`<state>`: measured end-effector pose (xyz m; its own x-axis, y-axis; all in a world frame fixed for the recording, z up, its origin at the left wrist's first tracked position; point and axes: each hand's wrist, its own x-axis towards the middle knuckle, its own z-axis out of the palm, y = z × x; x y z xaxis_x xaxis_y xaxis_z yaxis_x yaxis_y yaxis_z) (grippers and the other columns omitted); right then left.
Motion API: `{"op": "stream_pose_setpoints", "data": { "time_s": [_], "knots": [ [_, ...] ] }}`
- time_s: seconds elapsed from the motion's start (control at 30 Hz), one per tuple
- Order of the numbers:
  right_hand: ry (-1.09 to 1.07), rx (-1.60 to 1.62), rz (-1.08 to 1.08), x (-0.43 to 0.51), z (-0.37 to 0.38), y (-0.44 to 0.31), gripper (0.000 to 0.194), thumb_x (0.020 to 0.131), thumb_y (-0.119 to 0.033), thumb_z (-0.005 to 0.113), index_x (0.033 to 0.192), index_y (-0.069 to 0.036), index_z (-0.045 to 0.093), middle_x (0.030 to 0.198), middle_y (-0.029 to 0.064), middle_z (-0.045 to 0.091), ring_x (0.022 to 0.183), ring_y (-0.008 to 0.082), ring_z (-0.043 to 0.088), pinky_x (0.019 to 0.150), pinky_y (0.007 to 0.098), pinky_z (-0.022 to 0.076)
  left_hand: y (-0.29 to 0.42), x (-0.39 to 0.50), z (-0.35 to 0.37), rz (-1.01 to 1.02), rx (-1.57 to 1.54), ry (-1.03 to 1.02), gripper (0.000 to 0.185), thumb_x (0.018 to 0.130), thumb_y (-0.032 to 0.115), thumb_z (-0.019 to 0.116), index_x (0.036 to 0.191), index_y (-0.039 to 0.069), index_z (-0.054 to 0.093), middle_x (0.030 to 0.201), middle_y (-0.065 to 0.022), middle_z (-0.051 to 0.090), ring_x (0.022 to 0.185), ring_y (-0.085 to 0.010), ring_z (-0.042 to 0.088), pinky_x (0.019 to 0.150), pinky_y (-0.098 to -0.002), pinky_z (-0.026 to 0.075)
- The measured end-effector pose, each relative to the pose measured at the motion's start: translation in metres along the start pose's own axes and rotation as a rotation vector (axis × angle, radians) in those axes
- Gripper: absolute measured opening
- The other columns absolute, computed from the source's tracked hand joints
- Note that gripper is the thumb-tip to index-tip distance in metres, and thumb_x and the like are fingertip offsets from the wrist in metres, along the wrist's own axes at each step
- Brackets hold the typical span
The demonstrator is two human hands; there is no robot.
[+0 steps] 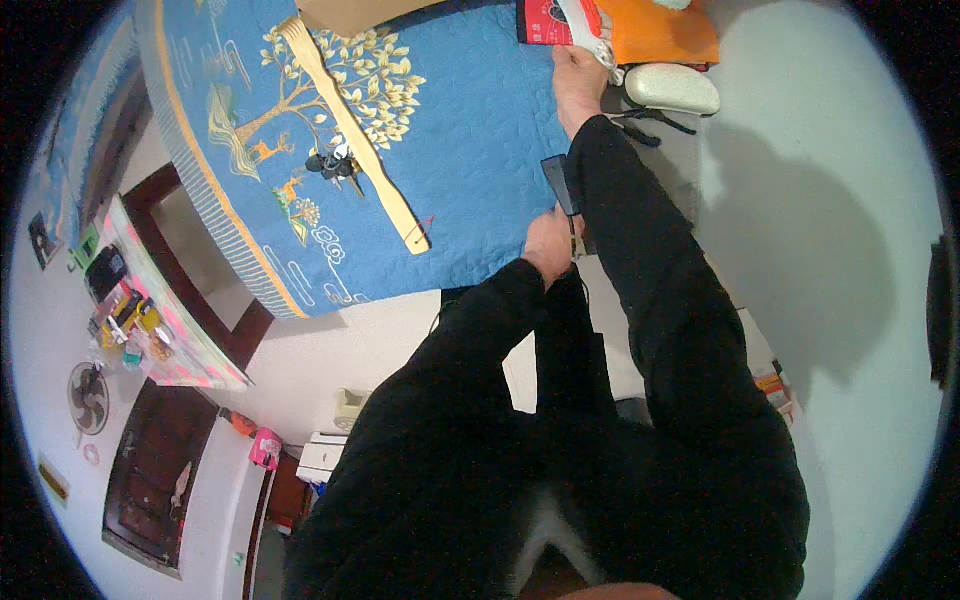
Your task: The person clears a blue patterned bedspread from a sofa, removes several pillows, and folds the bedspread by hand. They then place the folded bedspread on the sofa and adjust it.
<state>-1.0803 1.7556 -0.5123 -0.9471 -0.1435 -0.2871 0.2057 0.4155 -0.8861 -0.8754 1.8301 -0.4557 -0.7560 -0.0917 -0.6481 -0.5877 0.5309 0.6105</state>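
My left hand (550, 241) is closed at the lower end of a small black corded device (556, 180), close to the blue quilted cover's edge. Farther up, my right hand (581, 81) reaches to a red printed item (546, 24) and a white cord or strap (581, 26); its fingertips are partly hidden, so its grip is unclear. A pale wooden back scratcher (352, 131) with a red string lies across the blue quilted cover (480, 150). Beside it is a bunch of keys (335, 165) with black fobs.
A whitish oblong case (673, 88) and black-handled pliers (645, 127) lie right of my right hand. Behind them is an orange cloth or bag (660, 34). Cardboard (352, 13) stands at the top edge. A wall (810, 187) borders the right; a cloth-covered table (199, 345) stands left.
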Motion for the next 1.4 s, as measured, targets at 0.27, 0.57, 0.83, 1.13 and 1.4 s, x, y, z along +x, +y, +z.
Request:
{"op": "stream_pose_setpoints", "data": {
  "time_s": [0.27, 0.57, 0.83, 1.13, 1.4],
  "knots": [
    [-0.177, -0.471, -0.061, -0.005, -0.010, -0.009, 0.032, 0.090, -0.034, 0.062, 0.090, -0.002, 0.066, 0.087, 0.0201, 0.069, 0.085, 0.0392, 0.067, 0.076, 0.0475, 0.0507, 0.000, -0.004, -0.010, 0.196, 0.247, -0.060, 0.016, 0.086, 0.016, 0.057, 0.093, 0.008, 0.069, 0.099, -0.0160, 0.066, 0.090, -0.0342, 0.066, 0.075, -0.0455, 0.053],
    [-0.058, -0.583, -0.236, -0.016, -0.011, -0.012, 0.033, 0.091, -0.033, 0.064, 0.108, -0.005, 0.061, 0.101, 0.0199, 0.066, 0.094, 0.0422, 0.063, 0.080, 0.0512, 0.0489, -0.014, -0.018, -0.019, 0.220, -0.038, -0.099, 0.045, 0.087, 0.015, 0.061, 0.132, 0.019, 0.058, 0.122, -0.0160, 0.049, 0.101, -0.0363, 0.060, 0.083, -0.0447, 0.053],
    [-0.267, -0.740, -0.836, -0.097, -0.021, -0.046, 0.048, 0.082, -0.019, 0.067, 0.127, -0.008, 0.055, 0.129, 0.0156, 0.054, 0.113, 0.0356, 0.052, 0.096, 0.0479, 0.0417, -0.093, -0.027, -0.135, 0.092, -0.296, 0.786, 0.032, 0.086, 0.005, 0.056, 0.116, 0.009, 0.066, 0.104, -0.0188, 0.062, 0.098, -0.0366, 0.060, 0.087, -0.0414, 0.050],
    [-0.664, -1.164, -0.571, -0.161, -0.128, 0.021, 0.067, 0.093, -0.035, 0.061, 0.152, -0.018, 0.033, 0.156, 0.0074, 0.032, 0.144, 0.0246, 0.030, 0.116, 0.0543, 0.0219, -0.075, 0.000, -0.100, -0.025, 0.459, 0.446, 0.095, 0.082, 0.056, 0.070, 0.157, 0.027, 0.021, 0.162, -0.0213, 0.013, 0.146, -0.0524, 0.011, 0.099, -0.0829, 0.015],
    [-0.440, -0.763, -0.288, -0.165, -0.190, 0.040, 0.044, 0.094, -0.024, 0.062, 0.132, -0.005, 0.053, 0.136, 0.0173, 0.053, 0.125, 0.0309, 0.051, 0.106, 0.0448, 0.0382, -0.049, -0.019, -0.088, -0.065, 0.596, 0.182, 0.114, 0.071, 0.059, 0.078, 0.158, 0.027, 0.013, 0.163, -0.0201, 0.007, 0.147, -0.0501, 0.007, 0.099, -0.0823, 0.019]
  ]
}}
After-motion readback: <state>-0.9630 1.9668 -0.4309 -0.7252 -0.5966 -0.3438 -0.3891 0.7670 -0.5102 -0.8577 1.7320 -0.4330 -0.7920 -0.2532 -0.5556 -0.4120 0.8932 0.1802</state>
